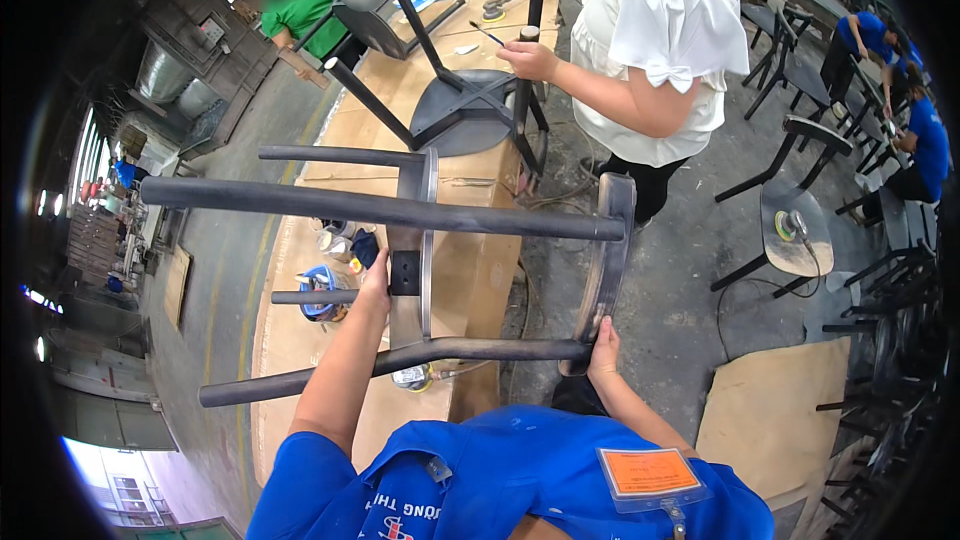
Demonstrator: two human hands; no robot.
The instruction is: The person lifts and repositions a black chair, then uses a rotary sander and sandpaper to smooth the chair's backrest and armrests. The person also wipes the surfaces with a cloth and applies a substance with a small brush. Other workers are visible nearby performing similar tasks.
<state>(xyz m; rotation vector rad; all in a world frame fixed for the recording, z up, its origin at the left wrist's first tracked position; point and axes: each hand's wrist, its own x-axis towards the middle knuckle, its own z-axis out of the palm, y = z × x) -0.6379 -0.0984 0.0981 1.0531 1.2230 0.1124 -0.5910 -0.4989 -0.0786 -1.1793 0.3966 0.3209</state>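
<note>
A black wooden chair (430, 210) is held up on its side in front of me, its legs pointing left and its curved backrest (606, 270) to the right. My left hand (377, 280) grips it at the seat, by a dark block under the seat edge; some fingers are hidden behind. Closed around the lower end of the backrest is my right hand (603, 348). Pale worn streaks show along the backrest and on the lower long leg. Beyond it, another black chair (465, 110) lies upside down on the cardboard-covered table (350, 125).
A person in white (650, 40) holds brushes across the table; another in green (305, 10) stands far left. Below my chair are a blue bucket (318, 290) and a sander (412, 378). Chairs (790, 215) and workers in blue fill the right; a cardboard sheet (775, 415) lies there.
</note>
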